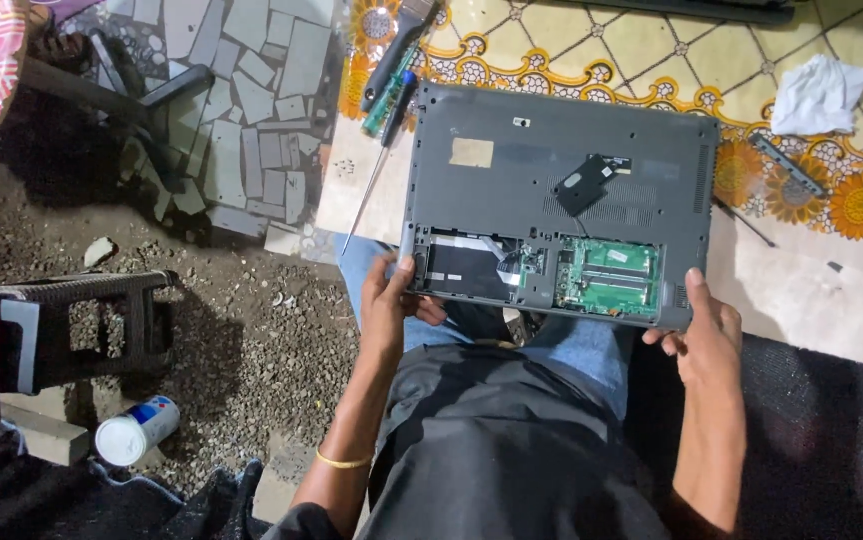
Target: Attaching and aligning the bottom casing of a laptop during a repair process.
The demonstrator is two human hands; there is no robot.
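Your left hand (391,300) and right hand (703,335) each close on a near corner of the laptop (551,190) (underside up, board exposed), which overhangs the patterned table (571,50). Beyond it lie a screwdriver (376,165) and cloth (819,92); left of it, gravel floor (251,340).

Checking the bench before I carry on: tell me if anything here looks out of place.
The laptop lies upside down with a panel off, its green circuit board bare. A loose black cover rests askew on its base.
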